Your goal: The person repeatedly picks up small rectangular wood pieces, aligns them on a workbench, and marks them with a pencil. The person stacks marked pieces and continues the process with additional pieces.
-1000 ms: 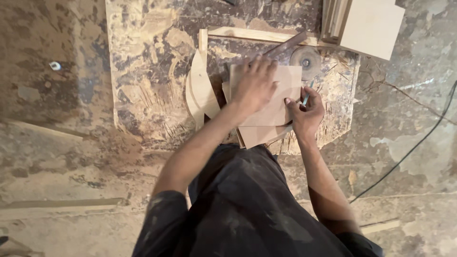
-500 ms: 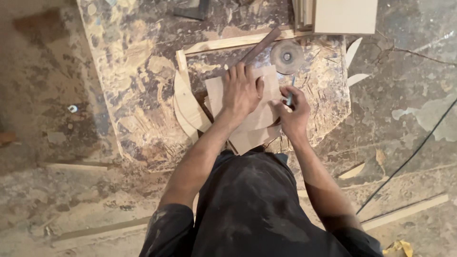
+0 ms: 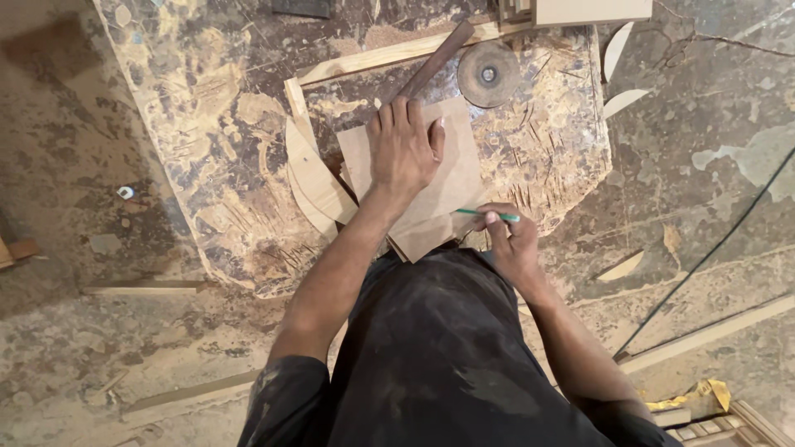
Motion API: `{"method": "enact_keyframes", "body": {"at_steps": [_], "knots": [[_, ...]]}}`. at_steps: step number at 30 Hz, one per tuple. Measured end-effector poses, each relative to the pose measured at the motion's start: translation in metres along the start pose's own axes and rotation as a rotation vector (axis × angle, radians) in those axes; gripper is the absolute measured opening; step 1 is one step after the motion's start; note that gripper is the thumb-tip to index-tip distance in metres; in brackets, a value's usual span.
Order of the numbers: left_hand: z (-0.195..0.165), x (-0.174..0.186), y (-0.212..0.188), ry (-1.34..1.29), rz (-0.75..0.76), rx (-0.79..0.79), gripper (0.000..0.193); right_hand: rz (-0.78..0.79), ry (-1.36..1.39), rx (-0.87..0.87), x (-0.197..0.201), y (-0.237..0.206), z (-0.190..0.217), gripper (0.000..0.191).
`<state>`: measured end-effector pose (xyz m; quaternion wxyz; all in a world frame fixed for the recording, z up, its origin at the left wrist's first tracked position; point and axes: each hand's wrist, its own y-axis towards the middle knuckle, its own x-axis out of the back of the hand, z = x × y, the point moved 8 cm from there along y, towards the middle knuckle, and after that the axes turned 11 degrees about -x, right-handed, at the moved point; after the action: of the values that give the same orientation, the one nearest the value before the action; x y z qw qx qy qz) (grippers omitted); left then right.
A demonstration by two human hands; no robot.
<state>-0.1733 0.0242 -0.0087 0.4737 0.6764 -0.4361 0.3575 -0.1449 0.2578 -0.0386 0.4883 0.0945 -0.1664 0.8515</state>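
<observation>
My left hand lies flat, fingers spread, on a light brown plywood panel that rests on a stained, scarred work board. My right hand grips a green pencil whose tip touches the panel's near right edge. A second piece of plywood pokes out from under the panel toward me. Curved wooden offcuts lie just left of the panel.
A round grinding disc and a dark wooden bar lie beyond the panel. A pale wooden strip runs along the board's far side. Curved scraps and a black cable lie on the floor at right.
The view has shifted and the board now fills more of the frame. My right hand has drawn back toward me along the panel's right edge with the pencil; my left hand stays pressed on the panel.
</observation>
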Motion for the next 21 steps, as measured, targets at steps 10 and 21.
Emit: {"method": "enact_keyframes", "body": {"at_steps": [10,21], "knots": [[0.001,-0.004,-0.002,-0.003,-0.009,-0.008,0.042,-0.047,-0.083,0.067,0.008,-0.001,0.003,0.019],[0.001,-0.013,-0.001,0.025,0.053,0.001,0.043,-0.182,-0.141,0.205,0.031,0.043,-0.019,0.015]]}}
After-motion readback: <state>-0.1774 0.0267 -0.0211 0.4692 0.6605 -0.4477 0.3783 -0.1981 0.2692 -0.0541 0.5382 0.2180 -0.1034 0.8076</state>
